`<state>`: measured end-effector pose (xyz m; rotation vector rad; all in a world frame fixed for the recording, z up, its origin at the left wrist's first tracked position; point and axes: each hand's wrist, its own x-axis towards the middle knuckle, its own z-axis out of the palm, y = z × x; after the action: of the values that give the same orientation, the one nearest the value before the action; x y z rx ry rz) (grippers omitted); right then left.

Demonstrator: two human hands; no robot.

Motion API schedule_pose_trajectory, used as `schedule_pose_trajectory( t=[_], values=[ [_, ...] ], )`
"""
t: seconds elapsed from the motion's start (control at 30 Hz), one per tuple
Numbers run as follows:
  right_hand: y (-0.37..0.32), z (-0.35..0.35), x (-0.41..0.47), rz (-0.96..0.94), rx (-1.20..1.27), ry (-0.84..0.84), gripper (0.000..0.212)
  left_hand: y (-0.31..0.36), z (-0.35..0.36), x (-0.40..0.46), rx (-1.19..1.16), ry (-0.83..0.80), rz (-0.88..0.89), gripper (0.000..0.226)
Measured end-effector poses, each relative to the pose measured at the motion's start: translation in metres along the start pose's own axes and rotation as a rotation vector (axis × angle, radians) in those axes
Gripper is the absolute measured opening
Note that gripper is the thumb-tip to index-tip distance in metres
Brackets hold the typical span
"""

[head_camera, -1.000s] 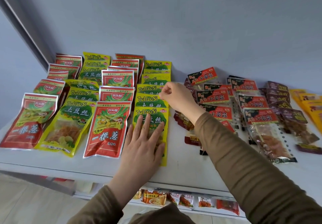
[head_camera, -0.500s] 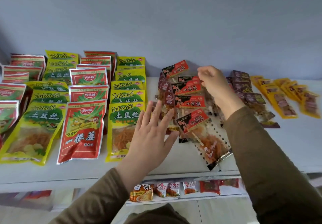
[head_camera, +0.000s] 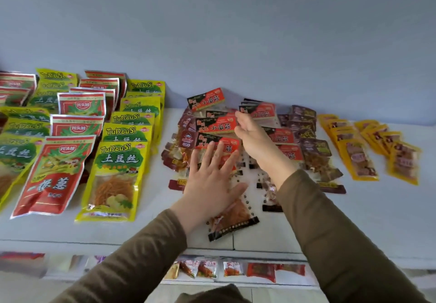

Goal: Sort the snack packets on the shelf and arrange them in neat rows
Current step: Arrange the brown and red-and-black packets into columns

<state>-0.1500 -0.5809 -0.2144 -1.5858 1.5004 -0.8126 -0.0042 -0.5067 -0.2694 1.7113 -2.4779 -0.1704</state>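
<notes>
On the white shelf (head_camera: 151,227), many snack packets are laid out in rows. At the far left, red packets (head_camera: 55,175) and yellow potato-shred packets (head_camera: 115,175) are set in neat lines that run back to the grey wall (head_camera: 236,31). Each packet there is partly covered by the one in front of it.

In the middle, a messy heap of clear packets with red and black tops (head_camera: 215,125) is seen. The left hand (head_camera: 212,180) is laid flat on this heap, with its fingers straight and spread wide. A clear packet with orange strips inside (head_camera: 232,220) is pressed down under the palm, near the front edge of the shelf. The right hand (head_camera: 252,135) is held over the back of the heap. Its fingers are kept together and nearly straight, and the tips are placed against one red-topped packet (head_camera: 262,112). Nothing is gripped by either hand.

To the right, dark purple packets (head_camera: 306,132) are stacked just beside the heap. Further right, orange-yellow packets (head_camera: 358,158) are lined up in two rows. Below the shelf, small packets on a lower shelf (head_camera: 236,269) can be seen.
</notes>
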Motion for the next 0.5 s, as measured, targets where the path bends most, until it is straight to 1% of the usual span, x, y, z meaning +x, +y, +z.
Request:
schedule_pose_trajectory(
  t=[0.07,0.13,0.27,0.33,0.4,0.5],
  values=[
    [0.002,-0.005,0.001,0.000,0.054,0.015,0.053,-0.009,-0.002,0.002,0.008,0.015,0.031,0.080],
    [0.001,-0.008,0.001,0.021,0.169,0.025,0.052,-0.018,-0.005,0.001,0.017,0.025,0.040,0.079],
    [-0.004,-0.007,-0.001,0.064,0.365,-0.043,0.055,-0.032,-0.014,-0.003,0.023,0.035,0.047,0.082],
    [-0.008,-0.003,-0.002,0.082,0.392,-0.085,0.055,-0.038,-0.017,-0.007,-0.004,0.050,0.043,0.084],
    [-0.011,0.002,-0.002,0.097,0.367,-0.111,0.056,-0.044,-0.018,-0.010,-0.017,0.047,0.028,0.086],
    [-0.013,0.007,0.000,0.099,0.286,-0.065,0.055,-0.047,-0.019,-0.011,-0.034,0.016,0.026,0.084]
  ],
)
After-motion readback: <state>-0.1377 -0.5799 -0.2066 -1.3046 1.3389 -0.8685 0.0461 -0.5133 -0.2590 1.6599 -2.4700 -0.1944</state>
